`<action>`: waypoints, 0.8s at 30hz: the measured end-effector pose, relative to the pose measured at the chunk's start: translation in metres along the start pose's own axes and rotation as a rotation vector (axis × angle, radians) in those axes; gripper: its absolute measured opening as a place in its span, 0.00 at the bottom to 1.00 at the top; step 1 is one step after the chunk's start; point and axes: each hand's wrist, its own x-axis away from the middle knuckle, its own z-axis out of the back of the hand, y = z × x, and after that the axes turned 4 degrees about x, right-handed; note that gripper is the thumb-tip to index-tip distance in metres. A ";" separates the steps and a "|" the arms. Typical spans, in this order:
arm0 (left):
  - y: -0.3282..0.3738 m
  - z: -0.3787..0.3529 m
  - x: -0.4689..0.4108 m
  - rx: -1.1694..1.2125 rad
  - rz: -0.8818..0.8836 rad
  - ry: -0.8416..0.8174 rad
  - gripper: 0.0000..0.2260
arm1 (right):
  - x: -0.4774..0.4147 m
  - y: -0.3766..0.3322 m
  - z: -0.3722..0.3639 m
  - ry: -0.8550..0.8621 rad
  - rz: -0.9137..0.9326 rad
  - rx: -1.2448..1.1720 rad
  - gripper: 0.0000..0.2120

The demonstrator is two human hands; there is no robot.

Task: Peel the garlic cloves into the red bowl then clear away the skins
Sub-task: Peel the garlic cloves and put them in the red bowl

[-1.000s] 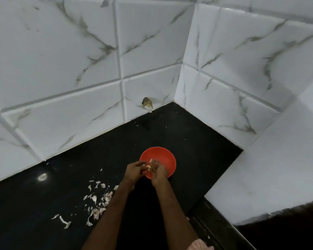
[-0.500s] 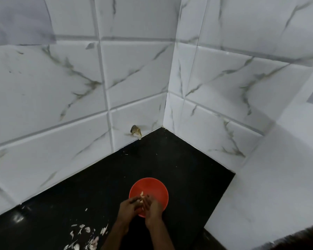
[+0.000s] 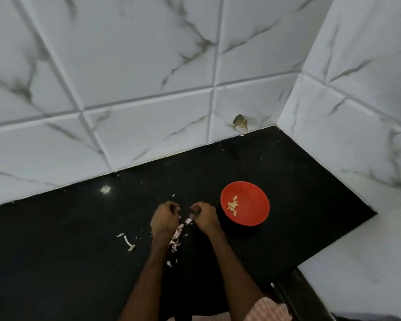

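Pinkish-white skins [image 3: 177,235] lie right under the grip. Left hand [image 3: 164,217] and right hand [image 3: 205,216] both have fingers curled in, tips facing each other across a small gap. Too small for me to tell whether either pinches a scrap or a clove, so grip state unknown on both. One pale flake sits just below the right fingertips. Change: half a second ago both hands were pressed together over the near rim of the red bowl [image 3: 252,200]; now they're apart and off to its left, above the skin pile, clear of the bowl. Bowl is fully in view, on the black counter [image 3: 79,228] near the tiled corner, with a small cluster of peeled cloves [image 3: 232,206] inside. My read: a clove just went in and the hands have come over to shed its skin. I see no unpeeled cloves on the counter, though a closed hand could hide one. Stem piece [image 3: 128,242] and loose flakes lie left of the pile. Skins still scattered, so clearing isn't started; sweeping them will need care to keep flakes out of the bowl.
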 end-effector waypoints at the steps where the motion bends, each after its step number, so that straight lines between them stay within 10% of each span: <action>1: -0.013 0.009 0.000 -0.067 0.010 -0.021 0.07 | 0.075 0.049 -0.056 -0.110 -0.001 0.073 0.20; 12: -0.078 0.012 0.034 -0.199 -0.016 -0.155 0.11 | 0.105 0.072 -0.111 -0.141 0.033 0.392 0.06; 24: -0.059 0.018 0.024 0.358 -0.034 -0.069 0.10 | 0.100 0.079 -0.101 -0.083 0.027 -0.082 0.03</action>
